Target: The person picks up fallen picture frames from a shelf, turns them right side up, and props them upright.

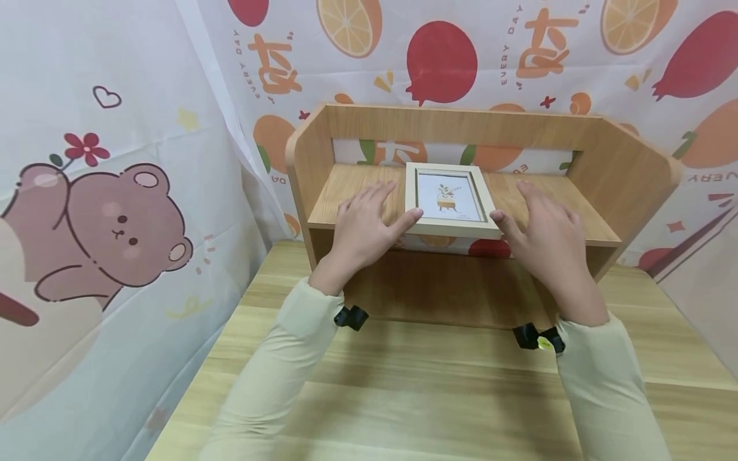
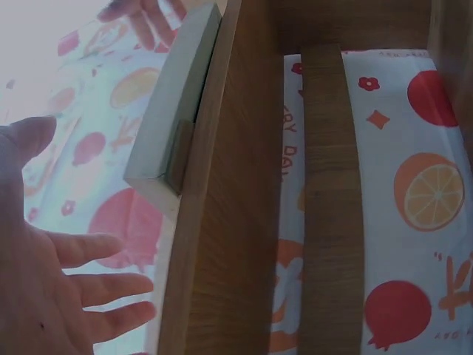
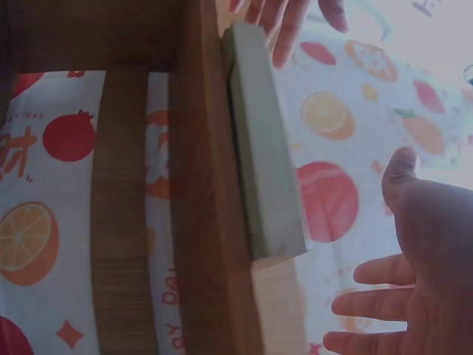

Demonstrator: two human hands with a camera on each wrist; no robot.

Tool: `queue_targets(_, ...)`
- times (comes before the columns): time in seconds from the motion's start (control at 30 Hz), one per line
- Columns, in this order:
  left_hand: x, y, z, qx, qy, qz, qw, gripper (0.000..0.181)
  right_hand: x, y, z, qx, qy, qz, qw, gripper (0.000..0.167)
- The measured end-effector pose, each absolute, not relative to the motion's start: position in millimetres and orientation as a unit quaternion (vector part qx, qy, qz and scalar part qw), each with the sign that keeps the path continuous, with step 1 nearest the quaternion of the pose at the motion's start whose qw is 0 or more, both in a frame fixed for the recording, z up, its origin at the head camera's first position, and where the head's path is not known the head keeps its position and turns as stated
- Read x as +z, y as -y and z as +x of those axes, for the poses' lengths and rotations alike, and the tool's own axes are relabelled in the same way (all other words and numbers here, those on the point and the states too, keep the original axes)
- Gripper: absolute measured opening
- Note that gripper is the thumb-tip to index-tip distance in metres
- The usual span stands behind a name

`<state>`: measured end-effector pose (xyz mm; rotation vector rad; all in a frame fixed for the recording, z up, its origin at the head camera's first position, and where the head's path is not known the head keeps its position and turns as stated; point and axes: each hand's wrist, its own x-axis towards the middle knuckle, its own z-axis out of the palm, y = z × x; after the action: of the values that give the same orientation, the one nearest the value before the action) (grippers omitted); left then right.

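A picture frame [image 1: 452, 200] with a pale border and a drawing of a potted plant lies face up on the upper board of a small wooden shelf [image 1: 369, 176]. Its front edge reaches the board's front edge. To its left, my left hand [image 1: 366, 224] is spread with straight fingers, thumb near the frame's left corner. On the other side my right hand [image 1: 548, 240] is likewise spread, thumb close to the right corner. Both wrist views show a gap between the nearer hand and the frame [image 2: 174, 111], [image 3: 266, 148]. Neither hand grips anything.
The shelf stands on a wood-grain table [image 1: 403, 390] against a fruit-print cloth [image 1: 392, 57]. Raised side panels [image 1: 640, 166] flank the upper board, and a back rail [image 1: 461, 125] runs behind it. A bear-print cloth [image 1: 115, 224] hangs at the left.
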<state>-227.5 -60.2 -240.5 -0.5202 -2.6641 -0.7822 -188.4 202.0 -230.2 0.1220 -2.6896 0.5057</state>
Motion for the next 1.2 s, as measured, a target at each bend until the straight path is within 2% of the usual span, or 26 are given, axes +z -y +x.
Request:
queue_targets(0.27,-244,55,-241,-0.329,0.926,-0.155,0.105,0.078,-238,-204,-207,0.199,0.967,0.038,0.156,0.083)
queue_targets(0.6,-246,49,-252,-0.281,0.945,-0.132,0.098,0.079,-241,-205,-219,0.218,0.967,0.04,0.125,0.076)
queue_targets(0.93,-243,48,-255,-0.231,0.961,-0.132,0.072,0.077,-243,-208,-225,0.221,0.97,0.054,0.088,0.079)
queue_targets(1.2,-243,47,-258,-0.23,0.96,-0.139,0.073,0.077,-249,-212,-231,0.229,0.967,0.07,0.089,0.08)
